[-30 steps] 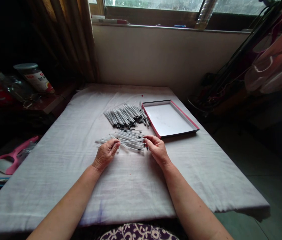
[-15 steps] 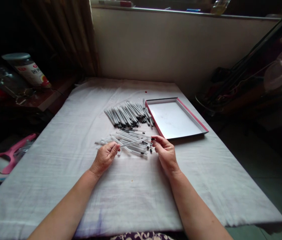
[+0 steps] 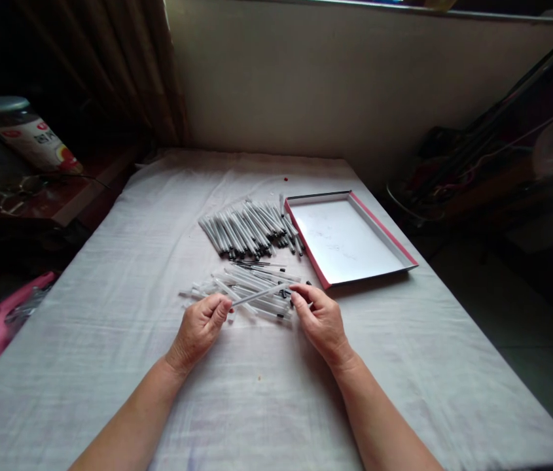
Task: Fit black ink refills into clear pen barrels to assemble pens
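A pale, see-through pen [image 3: 259, 296] is held slantwise above a loose heap of clear pen barrels [image 3: 241, 278]. My left hand [image 3: 202, 325] pinches its lower left end between thumb and fingers. At the upper right end, the thumb and forefinger of my right hand [image 3: 322, 320] close round the tip; whether a small part is between them is hidden. Small black pen parts [image 3: 283, 294] lie among the barrels by my right fingertips. Thin dark refills [image 3: 251, 263] lie along the far side of the heap. Beyond them is a thick pile of pens [image 3: 241, 229] with black ends facing me.
A shallow white box lid [image 3: 349, 239] with red and black sides lies right of the pens. A small red bit [image 3: 285, 179] is on the white tablecloth [image 3: 266, 418]. To the left are a labelled jar [image 3: 25, 134] and a pink-handled item [image 3: 8, 317].
My right hand has come closer to the pen's end, where a black piece showed in its fingers before. My left hand keeps its pinch. The view has tilted down slightly.
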The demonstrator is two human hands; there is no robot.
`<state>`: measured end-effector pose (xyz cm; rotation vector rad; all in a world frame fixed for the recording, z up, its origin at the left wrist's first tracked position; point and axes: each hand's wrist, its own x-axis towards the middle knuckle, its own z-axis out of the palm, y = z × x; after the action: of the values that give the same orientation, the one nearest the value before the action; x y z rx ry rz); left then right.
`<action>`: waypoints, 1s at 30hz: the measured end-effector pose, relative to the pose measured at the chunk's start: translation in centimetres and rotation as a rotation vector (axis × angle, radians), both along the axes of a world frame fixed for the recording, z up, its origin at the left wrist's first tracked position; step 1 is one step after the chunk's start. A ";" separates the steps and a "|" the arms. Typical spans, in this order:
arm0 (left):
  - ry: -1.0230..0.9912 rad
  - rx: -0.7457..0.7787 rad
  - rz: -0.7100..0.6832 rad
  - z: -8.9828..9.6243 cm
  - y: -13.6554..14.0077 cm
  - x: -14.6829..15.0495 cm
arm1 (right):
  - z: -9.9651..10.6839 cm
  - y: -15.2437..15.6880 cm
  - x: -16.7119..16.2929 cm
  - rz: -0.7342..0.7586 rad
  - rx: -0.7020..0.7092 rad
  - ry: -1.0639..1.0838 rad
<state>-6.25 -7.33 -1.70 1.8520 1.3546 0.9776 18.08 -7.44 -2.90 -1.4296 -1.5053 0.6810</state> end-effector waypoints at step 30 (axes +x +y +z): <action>0.039 -0.011 0.294 1.3 0.5 -3.5 | -0.1 0.5 0.3 -0.244 -0.120 0.211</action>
<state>-9.75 -6.87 -0.40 1.7019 1.6863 1.0798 18.34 -6.92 -2.97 -1.5490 -1.1218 0.7546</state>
